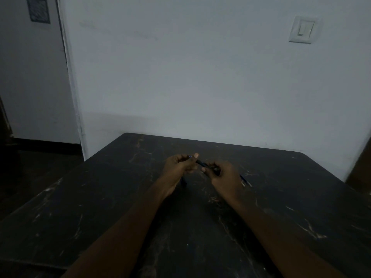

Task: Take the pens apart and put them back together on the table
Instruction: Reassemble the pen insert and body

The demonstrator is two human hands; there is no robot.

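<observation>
A dark pen (201,163) is held between both hands above the middle of the black table (124,197). My left hand (177,165) grips its far end, with a small blue tip showing beside the thumb. Its near end is pinched in my right hand (221,171). Two thin pen refills (246,180) lie on the table just right of my right hand, partly hidden by it. A small dark pen part (183,182) lies under my left wrist; the dim light hides its shape.
The scratched table butts against a pale wall (200,87) at the back. A light switch (302,30) is high on the right. The table's left edge drops to a dark floor (36,173), and a brown object (361,171) stands at the far right.
</observation>
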